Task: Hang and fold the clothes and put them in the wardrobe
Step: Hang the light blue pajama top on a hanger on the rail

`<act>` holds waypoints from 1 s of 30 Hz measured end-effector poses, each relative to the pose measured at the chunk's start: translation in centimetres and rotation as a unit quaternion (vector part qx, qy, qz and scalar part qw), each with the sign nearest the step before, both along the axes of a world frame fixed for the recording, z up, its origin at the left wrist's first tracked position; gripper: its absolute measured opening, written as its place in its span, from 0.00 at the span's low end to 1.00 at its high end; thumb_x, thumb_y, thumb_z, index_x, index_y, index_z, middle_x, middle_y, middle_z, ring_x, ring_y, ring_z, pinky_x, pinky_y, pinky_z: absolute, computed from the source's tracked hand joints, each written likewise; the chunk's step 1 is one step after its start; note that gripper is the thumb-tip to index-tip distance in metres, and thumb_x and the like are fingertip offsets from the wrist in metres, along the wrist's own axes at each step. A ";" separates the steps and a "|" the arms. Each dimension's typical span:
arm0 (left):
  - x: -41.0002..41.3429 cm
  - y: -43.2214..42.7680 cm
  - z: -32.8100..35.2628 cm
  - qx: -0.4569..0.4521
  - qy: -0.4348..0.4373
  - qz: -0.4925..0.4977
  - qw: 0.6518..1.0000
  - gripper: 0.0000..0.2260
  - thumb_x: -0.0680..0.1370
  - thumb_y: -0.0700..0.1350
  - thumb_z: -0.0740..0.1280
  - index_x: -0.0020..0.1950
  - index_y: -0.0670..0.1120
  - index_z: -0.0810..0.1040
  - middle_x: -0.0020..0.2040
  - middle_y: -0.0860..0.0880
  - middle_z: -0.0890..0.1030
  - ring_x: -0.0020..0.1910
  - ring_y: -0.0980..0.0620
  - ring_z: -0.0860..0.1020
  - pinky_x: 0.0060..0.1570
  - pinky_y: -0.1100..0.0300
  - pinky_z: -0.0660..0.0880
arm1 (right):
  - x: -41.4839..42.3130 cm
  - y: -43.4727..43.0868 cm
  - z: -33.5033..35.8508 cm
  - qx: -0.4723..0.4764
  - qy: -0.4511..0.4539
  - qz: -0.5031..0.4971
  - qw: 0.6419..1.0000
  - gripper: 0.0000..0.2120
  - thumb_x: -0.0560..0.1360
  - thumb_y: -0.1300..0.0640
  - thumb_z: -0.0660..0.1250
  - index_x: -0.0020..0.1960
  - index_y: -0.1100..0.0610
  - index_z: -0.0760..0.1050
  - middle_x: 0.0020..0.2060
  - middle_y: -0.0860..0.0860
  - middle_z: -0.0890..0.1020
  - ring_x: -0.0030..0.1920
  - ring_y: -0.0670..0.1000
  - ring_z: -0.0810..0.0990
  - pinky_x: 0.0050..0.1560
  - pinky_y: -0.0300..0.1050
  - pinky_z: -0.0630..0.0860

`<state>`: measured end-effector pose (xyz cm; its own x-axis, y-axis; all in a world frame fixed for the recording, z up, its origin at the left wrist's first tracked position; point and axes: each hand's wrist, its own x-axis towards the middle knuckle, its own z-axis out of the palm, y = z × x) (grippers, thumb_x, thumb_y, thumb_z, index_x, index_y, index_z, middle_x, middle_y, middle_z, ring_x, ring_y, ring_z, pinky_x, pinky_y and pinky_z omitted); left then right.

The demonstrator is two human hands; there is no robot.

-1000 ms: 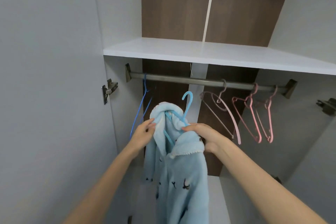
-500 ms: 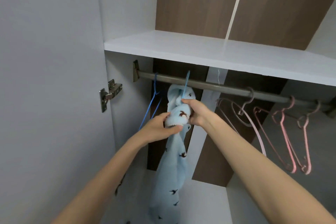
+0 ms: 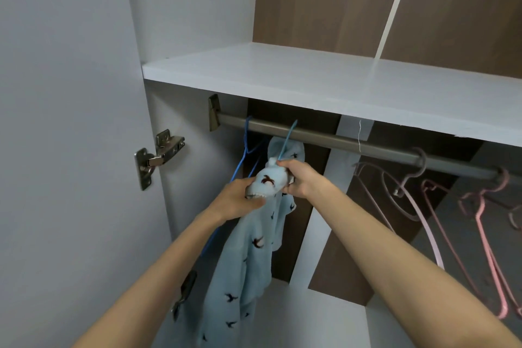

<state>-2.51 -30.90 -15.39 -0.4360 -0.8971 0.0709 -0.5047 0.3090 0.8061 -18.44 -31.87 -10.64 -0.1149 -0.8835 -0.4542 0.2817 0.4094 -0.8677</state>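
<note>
Wardrobe (image 3: pixel 186 22) open, white shelf (image 3: pixel 310 76) above a metal rail (image 3: pixel 353 144). Pale blue garment (image 3: pixel 243 257) hangs under the rail's left end on a light blue hanger (image 3: pixel 287 137), its hook reaching the rail. Pink hangers (image 3: pixel 480 234) hang well to the right. Left hand (image 3: pixel 237 200) grips the garment's bunched shoulder. Right hand (image 3: pixel 302 178) pinches the garment top and hanger neck.

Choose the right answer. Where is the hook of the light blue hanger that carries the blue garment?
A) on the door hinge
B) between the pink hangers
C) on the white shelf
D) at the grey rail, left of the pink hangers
D: the hook reaches up to the grey rail, well left of the pink hangers; the blue garment hangs below it.
</note>
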 end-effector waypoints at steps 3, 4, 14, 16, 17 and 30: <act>0.2 -0.2 -0.4 -0.010 -0.014 0.012 1.000 0.13 0.75 0.43 0.69 0.59 0.50 0.76 0.49 0.56 0.77 0.43 0.68 0.73 0.35 0.77 0.68 | -0.3 0.2 -0.2 -0.002 0.046 0.005 0.999 0.16 0.79 0.60 0.63 0.66 0.59 0.70 0.41 0.55 0.75 0.42 0.54 0.77 0.52 0.53 0.76; 0.2 -0.1 -0.5 -0.006 -0.013 0.014 1.000 0.14 0.75 0.44 0.69 0.60 0.49 0.75 0.49 0.56 0.77 0.43 0.66 0.74 0.36 0.76 0.68 | -0.5 0.4 -0.3 0.001 0.068 0.008 0.998 0.16 0.79 0.59 0.63 0.65 0.58 0.70 0.42 0.54 0.74 0.42 0.54 0.76 0.51 0.54 0.76; 1.5 3.2 -0.3 -0.025 -0.020 0.088 0.996 0.25 0.77 0.46 0.66 0.73 0.45 0.65 0.67 0.45 0.73 0.61 0.49 0.76 0.61 0.61 0.68 | -0.7 5.6 -0.6 -0.118 0.259 -0.017 0.958 0.15 0.79 0.62 0.60 0.65 0.58 0.75 0.63 0.53 0.74 0.57 0.48 0.69 0.55 0.42 0.66; 2.5 4.4 0.5 -0.035 -0.004 0.100 0.994 0.23 0.77 0.45 0.66 0.72 0.46 0.66 0.66 0.44 0.75 0.58 0.49 0.78 0.60 0.59 0.70 | -0.4 7.4 -0.5 -0.142 0.274 -0.024 0.951 0.15 0.79 0.62 0.60 0.65 0.56 0.75 0.64 0.51 0.74 0.59 0.47 0.70 0.57 0.41 0.66; 2.9 5.0 1.0 -0.039 0.006 0.103 0.994 0.23 0.78 0.45 0.66 0.72 0.46 0.67 0.65 0.44 0.75 0.56 0.49 0.78 0.59 0.59 0.71 | -0.2 8.4 -0.4 -0.152 0.280 -0.026 0.947 0.15 0.79 0.61 0.60 0.64 0.55 0.75 0.64 0.51 0.75 0.60 0.48 0.71 0.58 0.41 0.67; 7.5 17.3 7.0 -0.086 0.103 0.119 0.984 0.16 0.80 0.44 0.62 0.68 0.49 0.71 0.53 0.52 0.78 0.49 0.54 0.77 0.42 0.71 0.70 | 3.9 22.2 3.5 -0.235 0.259 0.040 0.936 0.09 0.78 0.57 0.64 0.57 0.49 0.78 0.52 0.47 0.81 0.49 0.48 0.80 0.51 0.42 0.78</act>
